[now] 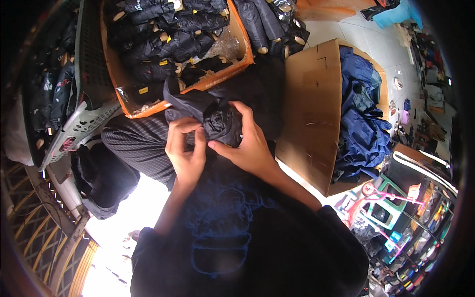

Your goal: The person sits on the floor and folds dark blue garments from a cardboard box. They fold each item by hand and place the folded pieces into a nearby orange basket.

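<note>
A bunched piece of black cloth (220,123) lies over my lap, its folds gathered into a round, crumpled middle. My left hand (185,146) pinches the cloth's left side, with thumb and forefinger bent together. On the other side my right hand (245,138) curves around the gathered folds, its thumb pressed low against them and its forefinger stretched along the far edge. What lies inside the folds is hidden. Just beyond my hands stands an orange-edged box (247,58) filled with black rolled bundles (148,47) that look like folded umbrellas with pale wooden-looking ends.
A grey plastic crate (91,74) with more black bundles stands at the left. On the right, an open cardboard box (309,114) holds crumpled dark blue cloth (363,126). More bundles (267,24) lie at the far side. A green stool (391,203) and a pink-framed item (363,198) stand at the right.
</note>
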Demonstrator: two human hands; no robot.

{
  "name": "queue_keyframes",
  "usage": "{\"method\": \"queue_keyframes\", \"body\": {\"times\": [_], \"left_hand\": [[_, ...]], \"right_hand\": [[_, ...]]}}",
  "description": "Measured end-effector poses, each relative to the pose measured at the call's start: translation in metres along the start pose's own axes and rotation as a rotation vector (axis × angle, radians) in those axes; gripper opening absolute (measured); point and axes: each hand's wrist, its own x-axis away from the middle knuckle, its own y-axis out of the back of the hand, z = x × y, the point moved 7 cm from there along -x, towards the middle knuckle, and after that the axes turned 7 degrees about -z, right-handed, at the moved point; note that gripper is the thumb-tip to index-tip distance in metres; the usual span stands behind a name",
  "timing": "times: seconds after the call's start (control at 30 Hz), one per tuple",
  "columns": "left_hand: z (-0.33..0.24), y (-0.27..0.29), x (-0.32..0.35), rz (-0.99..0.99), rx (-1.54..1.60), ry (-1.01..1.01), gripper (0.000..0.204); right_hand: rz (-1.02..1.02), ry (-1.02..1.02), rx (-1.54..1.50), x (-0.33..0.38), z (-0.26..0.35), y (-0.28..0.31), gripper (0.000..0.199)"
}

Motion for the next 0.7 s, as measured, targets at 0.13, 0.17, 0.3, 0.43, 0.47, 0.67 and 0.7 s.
{"method": "queue_keyframes", "body": {"times": [0.13,0.17,0.3,0.43,0.47,0.67,0.7], "left_hand": [[0.02,0.012,-0.008,-0.095,0.145,0.131,0.004],[0.022,0.015,-0.009,-0.096,0.101,0.142,0.005],[0.023,0.016,-0.009,-0.073,0.024,0.073,0.006],[0.011,0.011,-0.009,-0.038,-0.101,-0.008,0.007],[0.007,0.011,-0.009,-0.032,-0.14,-0.044,0.008],[-0.008,0.001,-0.008,0.01,-0.181,-0.109,0.009],[-0.012,-0.001,-0.008,0.014,-0.174,-0.127,0.01]], "right_hand": [[0.166,-0.169,-0.434,0.001,-0.008,-0.003,0.082],[0.25,-0.255,-0.56,0.003,-0.015,-0.001,0.084],[0.609,-0.438,-1.073,0.015,-0.03,-0.012,0.082],[0.51,-0.259,-0.746,0.003,-0.025,-0.008,0.068],[0.485,-0.121,-0.547,-0.002,-0.023,-0.006,0.064],[0.368,-0.078,-0.525,-0.004,-0.025,-0.007,0.069],[0.383,-0.1,-0.612,-0.004,-0.025,-0.007,0.067]]}}
